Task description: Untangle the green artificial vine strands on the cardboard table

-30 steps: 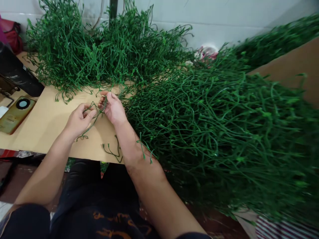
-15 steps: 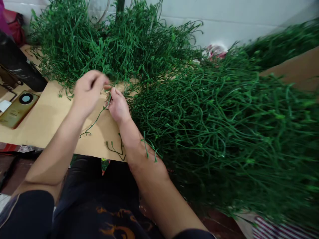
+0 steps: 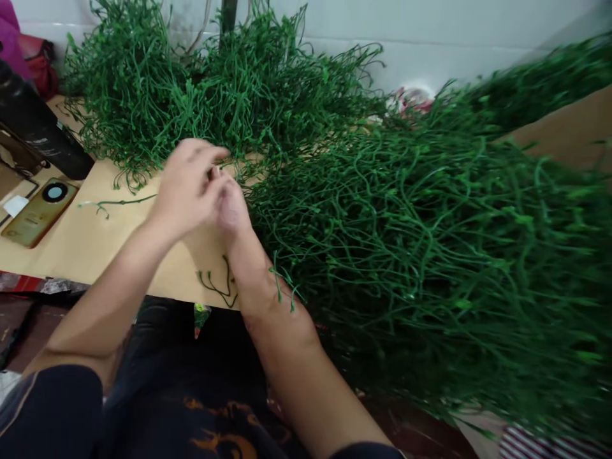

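Note:
My left hand [image 3: 189,185], slightly blurred, is in front of me with its fingers bent over the fingertips of my right hand [image 3: 233,205]. A thin green plastic plant stem [image 3: 127,202] with small side shoots sticks out to the left from behind my left hand. Both hands appear closed around its other end, though the grip itself is covered by the left fingers. Below them a loose branched green sprig [image 3: 215,290] lies on the tan board [image 3: 119,248]. Another small sprig [image 3: 282,284] rests against my right forearm.
A large heap of green stems [image 3: 430,242] fills the right side, and another bunch [image 3: 215,95] stands at the back by the white wall. At left are a black bottle [image 3: 41,124] and a phone [image 3: 38,213]. A roll [image 3: 415,97] sits farther back.
My left hand has moved right and now covers the fingers of my right hand. The stem has swung from hanging down toward me to pointing left.

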Tool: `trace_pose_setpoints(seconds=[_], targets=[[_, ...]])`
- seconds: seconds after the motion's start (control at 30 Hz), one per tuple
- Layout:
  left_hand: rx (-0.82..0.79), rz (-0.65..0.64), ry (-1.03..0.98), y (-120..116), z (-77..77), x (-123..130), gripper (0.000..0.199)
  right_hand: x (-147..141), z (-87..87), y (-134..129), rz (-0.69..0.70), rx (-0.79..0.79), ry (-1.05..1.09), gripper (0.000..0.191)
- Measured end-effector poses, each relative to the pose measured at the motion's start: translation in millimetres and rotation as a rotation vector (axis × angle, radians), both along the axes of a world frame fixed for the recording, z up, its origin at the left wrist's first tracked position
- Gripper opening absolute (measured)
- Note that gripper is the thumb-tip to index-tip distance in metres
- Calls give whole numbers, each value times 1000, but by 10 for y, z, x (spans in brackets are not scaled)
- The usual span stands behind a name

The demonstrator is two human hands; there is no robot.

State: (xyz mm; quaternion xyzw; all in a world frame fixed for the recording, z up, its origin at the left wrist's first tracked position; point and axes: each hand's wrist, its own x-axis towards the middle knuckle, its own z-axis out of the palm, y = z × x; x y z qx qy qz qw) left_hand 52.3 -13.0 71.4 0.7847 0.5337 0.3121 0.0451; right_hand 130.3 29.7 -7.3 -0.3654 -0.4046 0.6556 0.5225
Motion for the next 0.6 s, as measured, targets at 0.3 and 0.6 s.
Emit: trace_pose_setpoints(seconds=[0.3, 0.6], targets=[[-485, 252, -197, -250, -326, -943, 37, 58, 23, 8, 26, -70, 322, 18], [-538, 495, -268, -872, -147, -1616, 23, -9, -103, 9, 159, -26, 133, 27]])
